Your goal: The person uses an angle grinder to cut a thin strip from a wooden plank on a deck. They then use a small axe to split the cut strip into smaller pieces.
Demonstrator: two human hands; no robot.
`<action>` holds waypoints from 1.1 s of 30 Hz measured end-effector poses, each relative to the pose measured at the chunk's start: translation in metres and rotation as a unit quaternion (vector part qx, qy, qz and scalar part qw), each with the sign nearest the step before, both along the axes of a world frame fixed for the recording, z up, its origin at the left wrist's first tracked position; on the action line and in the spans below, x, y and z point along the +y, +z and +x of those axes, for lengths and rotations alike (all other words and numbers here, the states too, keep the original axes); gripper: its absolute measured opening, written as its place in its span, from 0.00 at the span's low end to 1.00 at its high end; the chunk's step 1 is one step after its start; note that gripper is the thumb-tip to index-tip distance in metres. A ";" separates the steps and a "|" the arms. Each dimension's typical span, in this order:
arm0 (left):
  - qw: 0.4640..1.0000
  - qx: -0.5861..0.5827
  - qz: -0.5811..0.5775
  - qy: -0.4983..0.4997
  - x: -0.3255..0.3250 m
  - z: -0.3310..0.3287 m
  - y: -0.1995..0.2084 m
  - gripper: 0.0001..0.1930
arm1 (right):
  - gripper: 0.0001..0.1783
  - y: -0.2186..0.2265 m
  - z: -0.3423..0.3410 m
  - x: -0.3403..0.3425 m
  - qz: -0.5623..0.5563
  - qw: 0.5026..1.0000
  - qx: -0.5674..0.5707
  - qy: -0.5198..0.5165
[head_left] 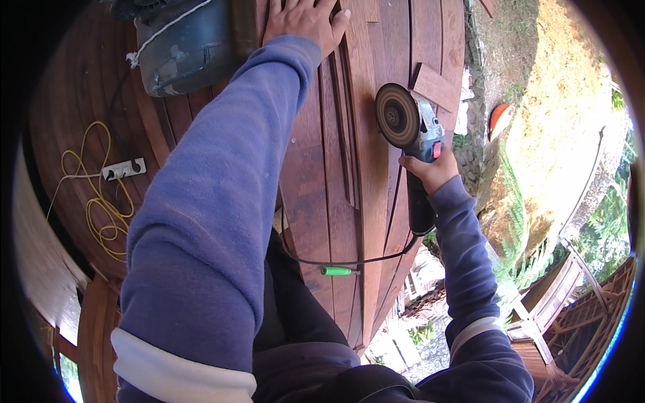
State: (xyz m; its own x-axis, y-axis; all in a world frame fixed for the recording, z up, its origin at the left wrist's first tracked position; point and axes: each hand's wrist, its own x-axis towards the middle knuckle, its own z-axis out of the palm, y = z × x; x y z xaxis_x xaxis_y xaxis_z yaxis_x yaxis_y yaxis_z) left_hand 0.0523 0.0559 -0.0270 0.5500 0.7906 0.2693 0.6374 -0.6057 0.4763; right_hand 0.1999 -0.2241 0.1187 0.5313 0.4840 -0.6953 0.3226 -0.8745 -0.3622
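My right hand (pixel 435 169) is wrapped round an angle grinder (pixel 422 195), its thumb near the red switch. A worn brown disc (pixel 398 115) on the grinder faces up beside a long wooden plank (pixel 373 168). Whether the disc touches the wood or spins I cannot tell. At the top, my left hand (pixel 306 21) rests spread on the boards, holding nothing; its fingertips are cut off by the frame edge. A black cord (pixel 336 261) runs from the grinder's rear end across the boards toward my legs.
Next to the cord lies a green-handled tool (pixel 336 271). A short board (pixel 435 87) sits by the disc. On the left are a dark machine or case (pixel 195 50) with white rope, a power strip (pixel 125 169) and a yellow cable (pixel 94 218). The deck's edge drops to ground at right.
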 end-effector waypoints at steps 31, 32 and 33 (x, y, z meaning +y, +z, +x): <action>1.000 0.009 -0.022 -0.007 0.002 -0.001 0.007 0.35 | 0.27 -0.010 0.008 0.011 0.029 1.000 0.000 -0.004; 1.000 0.009 -0.023 -0.008 0.001 -0.001 0.007 0.35 | 0.27 -0.010 0.008 0.011 0.028 1.000 -0.004 0.000; 1.000 0.011 -0.022 -0.007 0.001 -0.002 0.007 0.35 | 0.27 -0.011 0.009 0.011 0.032 0.999 -0.002 0.001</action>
State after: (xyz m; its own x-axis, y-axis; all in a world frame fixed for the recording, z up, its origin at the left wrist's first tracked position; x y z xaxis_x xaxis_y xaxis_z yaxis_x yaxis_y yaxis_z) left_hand 0.0506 0.0572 -0.0198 0.5668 0.7935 0.2216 0.6391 -0.5933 0.4895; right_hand 0.2088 -0.2128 0.1078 0.5333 0.5285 -0.6605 0.3259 -0.8489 -0.4161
